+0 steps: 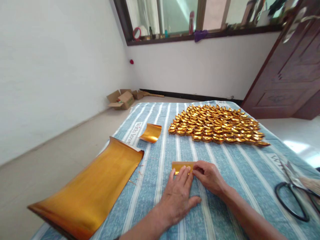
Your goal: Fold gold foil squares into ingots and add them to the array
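Observation:
A small piece of gold foil paper (177, 165) lies on the striped cloth, its near part folded over. Flat on its near edge rests my left hand (178, 190), fingers stretched out. My right hand (206, 175) pinches the paper's right end between thumb and fingers. To the left a large stack of gold foil paper (90, 186) curls at its ends. Beyond it sits one loose gold sheet (151, 132), slightly curved. Many folded gold paper ingots (217, 125) stand in tight rows at the far right of the table.
Black-handled scissors (292, 190) lie at the right edge, beside a tan bundle (311, 185). Blue striped cloth (165, 140) covers the table. Cardboard boxes (122, 100) stand on the floor behind it. A brown door (287, 66) is at the right.

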`<control>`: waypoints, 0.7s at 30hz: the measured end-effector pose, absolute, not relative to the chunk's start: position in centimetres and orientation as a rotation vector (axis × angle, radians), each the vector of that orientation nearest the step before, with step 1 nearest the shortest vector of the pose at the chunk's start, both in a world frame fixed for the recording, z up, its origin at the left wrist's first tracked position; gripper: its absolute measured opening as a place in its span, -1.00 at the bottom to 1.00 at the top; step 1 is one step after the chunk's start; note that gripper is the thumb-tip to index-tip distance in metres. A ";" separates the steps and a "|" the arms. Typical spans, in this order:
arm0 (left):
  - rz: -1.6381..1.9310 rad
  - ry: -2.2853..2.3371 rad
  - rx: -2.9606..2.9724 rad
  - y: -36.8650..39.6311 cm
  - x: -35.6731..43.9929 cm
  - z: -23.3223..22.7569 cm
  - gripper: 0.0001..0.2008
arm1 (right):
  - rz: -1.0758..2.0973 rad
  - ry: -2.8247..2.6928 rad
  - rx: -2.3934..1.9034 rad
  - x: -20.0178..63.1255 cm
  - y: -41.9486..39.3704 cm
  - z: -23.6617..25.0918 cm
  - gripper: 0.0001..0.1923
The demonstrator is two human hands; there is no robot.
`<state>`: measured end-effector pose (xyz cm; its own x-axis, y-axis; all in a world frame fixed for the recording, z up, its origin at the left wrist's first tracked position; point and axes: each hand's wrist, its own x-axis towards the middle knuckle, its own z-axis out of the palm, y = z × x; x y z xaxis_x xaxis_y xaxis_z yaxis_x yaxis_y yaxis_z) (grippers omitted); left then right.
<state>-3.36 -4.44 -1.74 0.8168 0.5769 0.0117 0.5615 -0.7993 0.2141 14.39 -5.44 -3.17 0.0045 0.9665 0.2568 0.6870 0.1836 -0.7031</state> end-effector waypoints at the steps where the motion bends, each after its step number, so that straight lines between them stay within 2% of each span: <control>1: 0.090 0.876 2.804 -4.2 -3.5 -1.7 -0.31 | 0.509 -1.738 -1.577 14.4 -5.4 -3.2 -0.85; 9: 0.143 0.810 2.858 -2.7 -4.8 -1.9 -0.42 | 0.525 -1.700 -1.684 14.2 -5.3 -3.4 -0.87; 15: 0.315 0.797 3.020 -1.3 -6.8 -2.5 -0.57 | 0.530 -1.687 -1.701 14.3 -4.9 -2.9 -0.87; 21: 0.418 0.771 3.151 -0.3 -8.8 -2.7 -0.61 | 0.510 -1.690 -1.710 14.4 -4.6 -2.7 -0.87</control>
